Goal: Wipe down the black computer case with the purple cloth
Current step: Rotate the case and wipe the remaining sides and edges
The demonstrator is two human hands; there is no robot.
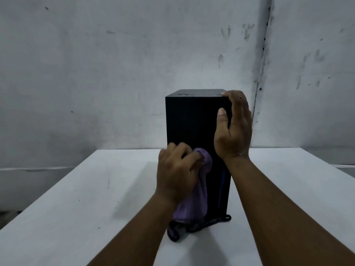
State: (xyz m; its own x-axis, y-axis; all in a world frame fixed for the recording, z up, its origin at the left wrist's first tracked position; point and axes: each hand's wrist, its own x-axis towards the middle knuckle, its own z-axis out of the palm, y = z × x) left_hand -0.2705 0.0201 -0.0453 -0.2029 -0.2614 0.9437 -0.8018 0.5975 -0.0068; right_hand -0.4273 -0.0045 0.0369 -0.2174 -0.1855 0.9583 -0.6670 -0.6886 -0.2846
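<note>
The black computer case (192, 120) stands upright in the middle of the white table (80, 198), its near face toward me. My left hand (176, 169) grips the purple cloth (196, 200) and presses it against the lower left of that face; the cloth hangs down to the table. My right hand (233, 127) holds the case's upper right corner, fingers over the top edge and right side, thumb on the near face.
A black cable (209, 223) loops on the table at the foot of the case, partly under the cloth. A stained grey wall (115, 64) rises close behind the table. The table's far edge runs just behind the case.
</note>
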